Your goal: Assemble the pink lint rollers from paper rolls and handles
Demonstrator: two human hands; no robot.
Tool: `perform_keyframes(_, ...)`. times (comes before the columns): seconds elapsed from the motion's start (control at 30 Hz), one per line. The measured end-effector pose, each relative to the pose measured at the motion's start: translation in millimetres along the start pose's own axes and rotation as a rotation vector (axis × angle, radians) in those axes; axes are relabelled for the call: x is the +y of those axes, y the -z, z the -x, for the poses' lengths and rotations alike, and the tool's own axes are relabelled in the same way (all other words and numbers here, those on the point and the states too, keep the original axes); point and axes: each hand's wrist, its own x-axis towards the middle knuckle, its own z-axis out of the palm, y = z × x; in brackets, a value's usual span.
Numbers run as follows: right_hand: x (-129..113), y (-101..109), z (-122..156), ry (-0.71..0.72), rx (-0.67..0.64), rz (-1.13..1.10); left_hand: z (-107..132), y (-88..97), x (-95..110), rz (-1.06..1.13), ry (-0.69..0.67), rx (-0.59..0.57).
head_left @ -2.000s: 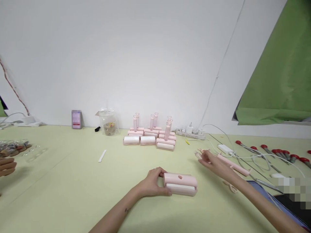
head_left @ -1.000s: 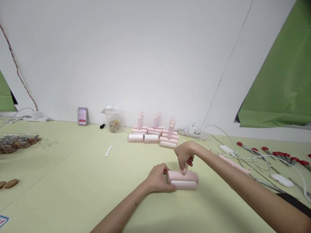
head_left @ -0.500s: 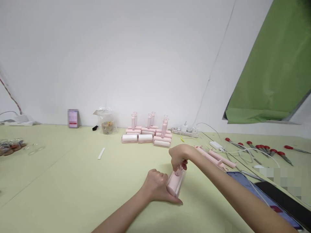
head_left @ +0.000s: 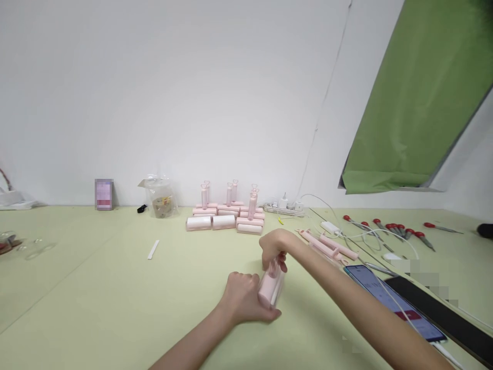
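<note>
Head view: pink roller [head_left: 266, 292] kept on the table [head_left: 115, 298], its near end clasped by the left hand [head_left: 243, 295], presumably for steadiness; upright pink piece [head_left: 273, 269] pinched from above by the right hand [head_left: 272, 247], apparently for control.

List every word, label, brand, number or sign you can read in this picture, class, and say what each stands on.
None can be read with certainty.
Flat-lying phone: faint marks on its screen, too small and blurred to read.
Upright purple panel: pixelated, unreadable.
Tape roll: a coloured patch shows, no legible words.
Pink roller: no lettering can be made out.
</note>
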Motion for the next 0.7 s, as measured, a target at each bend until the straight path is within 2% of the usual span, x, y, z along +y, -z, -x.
perform_keyframes(0.1,30.0,9.9,17.7,0.249,-0.104,-0.218,-3.0,16.5,-19.8,0.058,-0.048,-0.092)
perform_keyframes(0.13,43.8,11.5,21.8,0.375,-0.079,-0.310,-3.6,22.7,-26.9,0.089,-0.056,-0.134)
perform_keyframes(0.17,58.6,11.7,23.9,0.477,0.016,-0.369,-3.8,28.4,-33.4,0.118,-0.056,-0.172)
perform_keyframes(0.2,73.9,10.3,23.6,0.532,0.169,-0.383,-3.7,33.2,-38.8,0.140,-0.053,-0.199)
perform_keyframes(0.23,89.0,7.0,21.3,0.516,0.342,-0.349,-3.4,36.7,-42.8,0.152,-0.052,-0.215)
perform_keyframes(0.27,103.5,1.7,17.4,0.436,0.513,-0.281,-2.9,38.9,-45.4,0.155,-0.054,-0.221)
perform_keyframes(0.3,117.0,-5.5,12.7,0.354,0.604,-0.238,-2.3,39.8,-46.9,0.154,-0.060,-0.221)
perform_keyframes(0.4,150.4,-36.9,0.6,0.174,0.691,-0.154,-0.9,36.8,-48.0,0.143,-0.037,-0.245)
perform_keyframes(0.5,175.1,-75.5,-7.9,0.110,0.721,-0.102,-0.9,31.9,-52.2,0.173,0.056,-0.316)
perform_keyframes(0.6,193.1,-109.2,-23.2,0.173,0.807,0.004,-3.2,33.7,-59.1,0.333,0.110,-0.307)
perform_keyframes(0.67,198.9,-123.4,-35.6,0.251,0.899,0.026,-6.2,39.6,-59.0,0.492,0.129,-0.223)
perform_keyframes(0.7,199.5,-127.6,-40.7,0.245,0.962,0.013,-8.4,43.1,-56.2,0.577,0.127,-0.166)
